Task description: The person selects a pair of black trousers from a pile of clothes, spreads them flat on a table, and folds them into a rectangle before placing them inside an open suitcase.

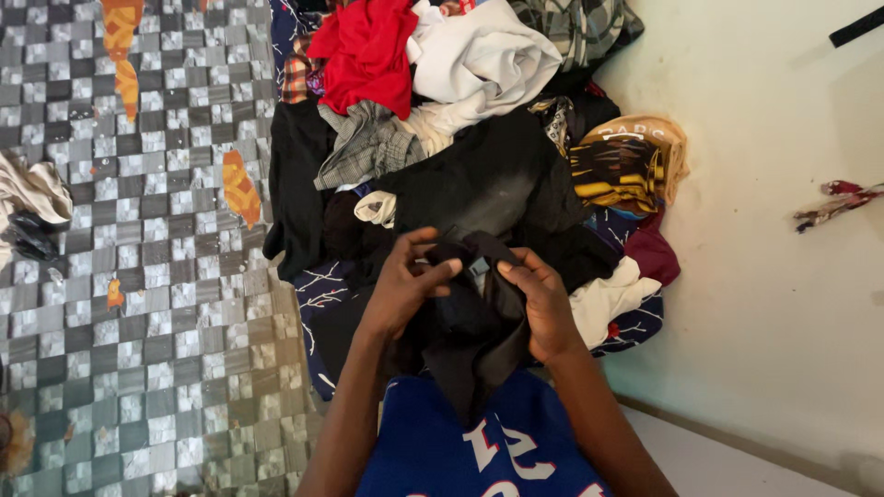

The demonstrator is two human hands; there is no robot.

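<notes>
- Left hand (405, 285) and right hand (543, 304): each grip is pinched tight on the black garment (474, 322), held at picture centre.
- Heap of clothes (479, 156) lies at 12 o'clock from the hands.
- Red cloth (368, 51) tops the heap.
- Checkered floor (138, 276) is at 9 o'clock.

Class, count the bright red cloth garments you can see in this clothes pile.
1: a bright red cloth garment lies at the far end of the pile, beside a white cloth garment. Others may be buried underneath.
</notes>
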